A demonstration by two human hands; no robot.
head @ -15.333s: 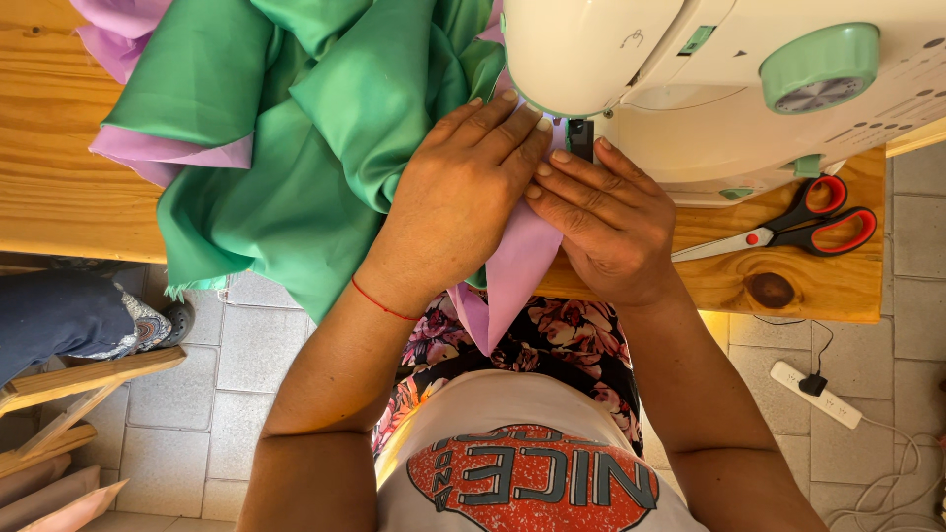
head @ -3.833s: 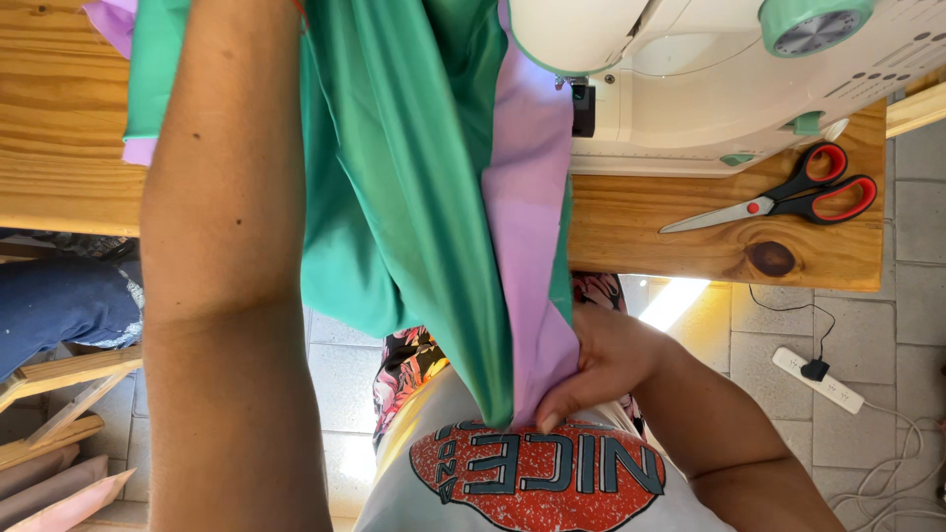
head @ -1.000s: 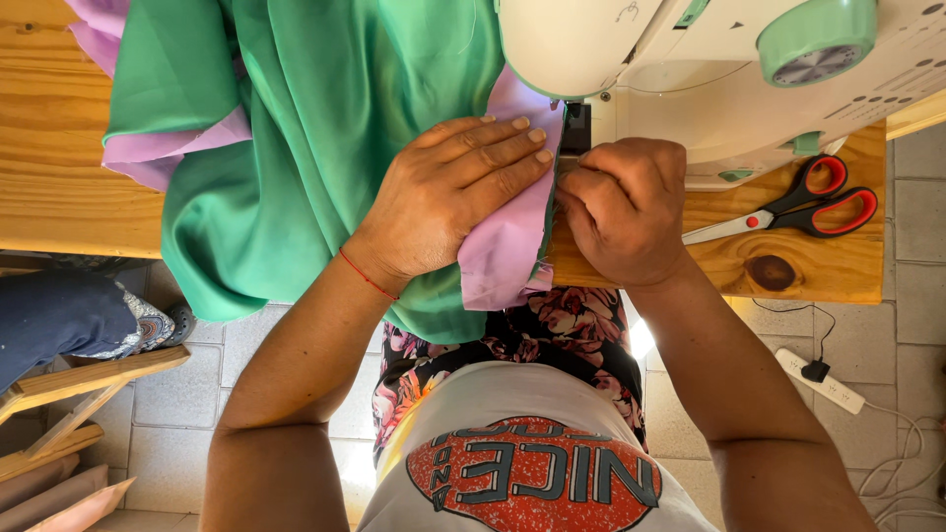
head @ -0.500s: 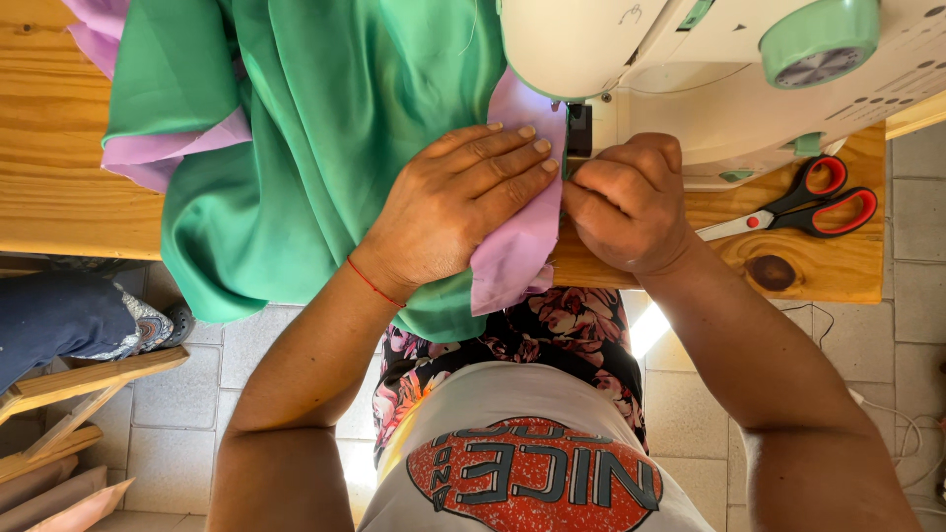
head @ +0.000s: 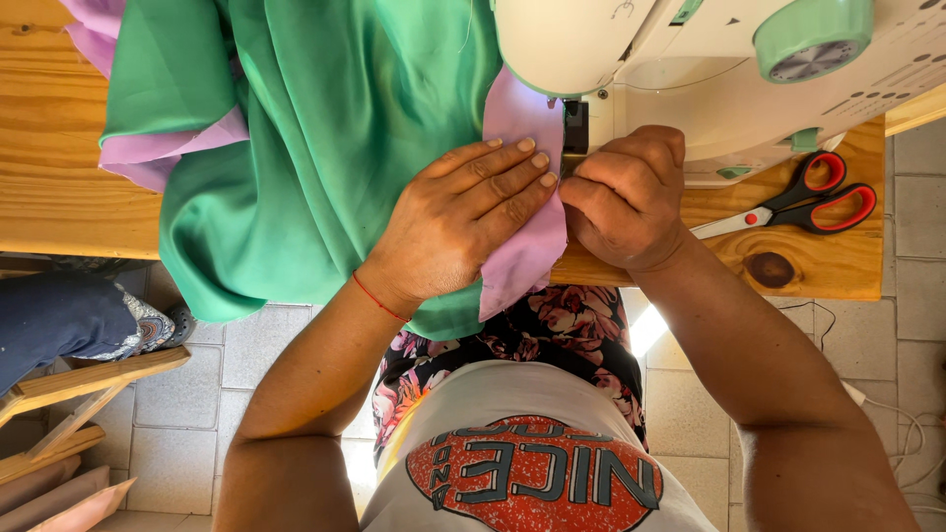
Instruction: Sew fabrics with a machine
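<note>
The lilac cloth (head: 520,202) lies under the sewing machine (head: 709,79) head at the table (head: 59,187) edge, joined to green cloth (head: 315,148) draped leftward. The left hand (head: 458,222) presses flat on it, fingers spread. The right hand (head: 626,197) is curled, pinching the lilac edge beside the needle. Red-handled scissors (head: 798,202) lie to the right.

No packages, labels, signs, screens visible; only red round print on white shirt (head: 532,478).

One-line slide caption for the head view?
Left hand flat on lilac cloth strip, right hand fisted beside cream sewing machine.
</note>
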